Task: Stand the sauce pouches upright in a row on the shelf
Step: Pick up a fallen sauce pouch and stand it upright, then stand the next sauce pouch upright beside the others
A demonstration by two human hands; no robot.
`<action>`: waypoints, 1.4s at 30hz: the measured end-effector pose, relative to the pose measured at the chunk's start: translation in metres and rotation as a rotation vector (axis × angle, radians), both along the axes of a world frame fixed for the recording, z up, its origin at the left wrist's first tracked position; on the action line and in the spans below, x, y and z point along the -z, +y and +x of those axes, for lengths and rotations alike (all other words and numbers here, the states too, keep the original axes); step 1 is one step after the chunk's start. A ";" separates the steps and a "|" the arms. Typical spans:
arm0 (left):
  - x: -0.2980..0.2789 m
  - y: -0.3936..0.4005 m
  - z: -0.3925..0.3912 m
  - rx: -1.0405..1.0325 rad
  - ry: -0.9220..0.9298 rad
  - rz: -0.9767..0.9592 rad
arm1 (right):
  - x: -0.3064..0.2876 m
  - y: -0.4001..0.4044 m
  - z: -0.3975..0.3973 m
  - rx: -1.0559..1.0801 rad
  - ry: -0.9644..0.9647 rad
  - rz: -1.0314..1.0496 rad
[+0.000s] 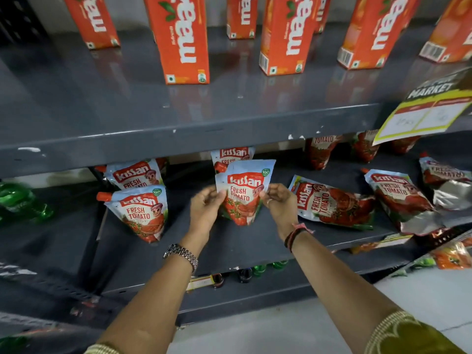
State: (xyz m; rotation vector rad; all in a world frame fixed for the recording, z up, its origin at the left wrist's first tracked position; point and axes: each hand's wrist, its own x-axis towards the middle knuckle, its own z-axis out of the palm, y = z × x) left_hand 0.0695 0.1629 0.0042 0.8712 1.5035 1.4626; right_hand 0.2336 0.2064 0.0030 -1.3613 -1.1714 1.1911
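Silver watch [181, 254], red-black threads [296, 235] — green-gold sleeves [406, 333].

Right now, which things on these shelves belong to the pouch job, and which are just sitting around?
Part of the job:
- red and white tomato sauce pouch held by left hand and right hand
- upright pouch
- fallen pouches
- grey metal shelf

Just there:
- orange juice cartons
- green bottles
- yellow price tag

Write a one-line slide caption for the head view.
Both hands, left hand and right hand, hold a tomato sauce pouch upright over the grey shelf, other pouches lying flat nearby.
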 end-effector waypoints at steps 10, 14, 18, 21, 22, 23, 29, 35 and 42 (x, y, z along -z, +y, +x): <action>0.045 -0.013 0.049 -0.503 -0.312 -0.102 | 0.001 0.036 0.053 -0.366 -0.552 0.152; 0.047 -0.017 0.116 -0.277 -0.516 -0.264 | -0.004 0.065 0.120 -0.344 -0.831 0.202; 0.032 0.011 0.182 0.105 -0.456 -0.487 | -0.008 0.106 0.178 -0.297 -1.119 0.033; 0.029 0.034 0.227 0.175 -0.412 -0.507 | 0.002 0.137 0.206 -0.502 -1.145 -0.086; 0.033 0.040 0.238 0.133 -0.384 -0.496 | 0.007 0.141 0.209 -0.583 -1.125 -0.117; 0.037 0.044 0.246 0.062 -0.355 -0.474 | 0.011 0.144 0.211 -0.650 -1.086 -0.144; 0.030 0.060 0.279 -0.262 -0.238 -0.285 | 0.110 0.215 0.265 -0.622 -0.667 -0.261; -0.008 0.091 0.278 -0.405 0.053 -0.068 | -0.022 0.147 0.269 -0.364 -0.430 0.311; -0.013 0.124 0.282 -0.336 0.162 -0.029 | -0.009 0.160 0.293 -0.426 -0.503 0.292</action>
